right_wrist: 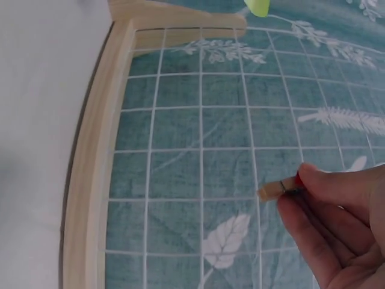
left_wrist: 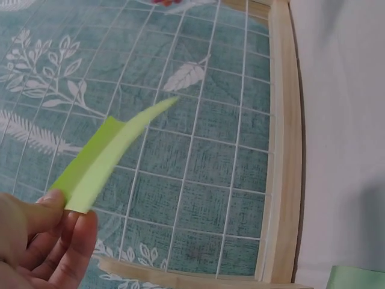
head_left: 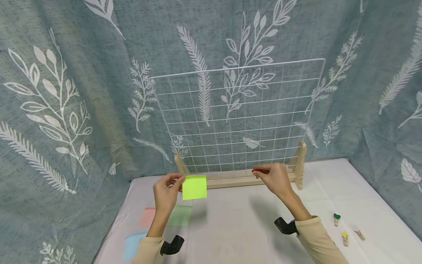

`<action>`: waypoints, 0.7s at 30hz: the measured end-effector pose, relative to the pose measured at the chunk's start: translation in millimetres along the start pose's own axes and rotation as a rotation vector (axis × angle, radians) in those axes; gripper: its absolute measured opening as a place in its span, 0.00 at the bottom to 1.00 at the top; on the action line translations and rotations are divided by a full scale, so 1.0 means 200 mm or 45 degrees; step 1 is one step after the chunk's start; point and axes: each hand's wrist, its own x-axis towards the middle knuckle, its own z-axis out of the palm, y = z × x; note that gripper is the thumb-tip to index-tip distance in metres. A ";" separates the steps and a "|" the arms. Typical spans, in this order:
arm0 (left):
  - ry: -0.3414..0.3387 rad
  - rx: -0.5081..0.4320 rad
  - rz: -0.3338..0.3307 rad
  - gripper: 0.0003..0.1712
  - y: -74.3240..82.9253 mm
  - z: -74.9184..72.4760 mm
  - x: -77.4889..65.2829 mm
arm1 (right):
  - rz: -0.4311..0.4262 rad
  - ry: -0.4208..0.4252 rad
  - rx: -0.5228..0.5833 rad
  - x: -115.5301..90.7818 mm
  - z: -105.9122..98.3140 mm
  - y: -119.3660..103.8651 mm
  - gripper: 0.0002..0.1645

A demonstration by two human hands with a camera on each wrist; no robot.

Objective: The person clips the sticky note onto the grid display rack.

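My left hand (head_left: 167, 192) pinches a bright yellow-green sticky note (head_left: 194, 187) by its left edge, in front of the lower left of a white wire grid panel (head_left: 237, 123). In the left wrist view the sticky note (left_wrist: 114, 158) curves away from the thumb and fingers. My right hand (head_left: 275, 179) holds a small wooden clothespin (right_wrist: 278, 189) with a red piece on it, between thumb and fingers. Its bare wooden end points at the grid wires in the right wrist view. Fingers hide most of the red part.
A wooden stand (head_left: 299, 165) carries the grid at the back of the white table (head_left: 227, 234). Pink (head_left: 147, 216), green (head_left: 180, 215) and blue (head_left: 134, 245) notes lie at the left. Clothespins with green (head_left: 336, 219), yellow (head_left: 344, 238) and white (head_left: 358, 232) tops lie at the right.
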 end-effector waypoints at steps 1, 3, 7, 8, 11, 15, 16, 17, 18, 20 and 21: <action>0.005 -0.005 0.001 0.04 0.00 0.00 0.01 | 0.005 0.001 0.003 0.01 0.00 -0.01 0.07; 0.013 -0.012 0.005 0.05 0.01 0.00 0.02 | 0.004 0.011 0.000 0.02 0.00 -0.01 0.06; 0.028 -0.012 0.021 0.05 0.03 0.00 0.04 | -0.003 0.017 0.003 0.03 0.01 -0.02 0.06; 0.033 -0.017 0.030 0.05 0.00 0.01 0.05 | -0.008 0.017 0.003 0.04 0.01 -0.01 0.06; 0.046 -0.035 0.047 0.06 -0.07 0.02 0.08 | -0.017 0.017 -0.002 0.05 0.01 -0.02 0.06; 0.065 -0.060 0.080 0.07 -0.15 0.03 0.11 | -0.028 0.008 -0.008 0.08 0.01 -0.03 0.06; 0.070 -0.063 0.094 0.07 -0.16 0.03 0.12 | -0.032 0.007 -0.006 0.09 0.01 -0.04 0.06; 0.077 -0.079 0.114 0.07 -0.17 0.04 0.12 | -0.032 0.004 0.003 0.10 0.00 -0.04 0.06; 0.080 -0.132 0.149 0.07 -0.22 0.04 0.14 | -0.034 0.003 0.008 0.11 0.00 -0.05 0.06; 0.078 -0.226 0.218 0.09 -0.32 0.06 0.17 | -0.039 0.004 0.017 0.12 -0.01 -0.06 0.07; 0.076 -0.255 0.226 0.09 -0.34 0.06 0.18 | -0.042 0.001 0.018 0.13 -0.01 -0.07 0.07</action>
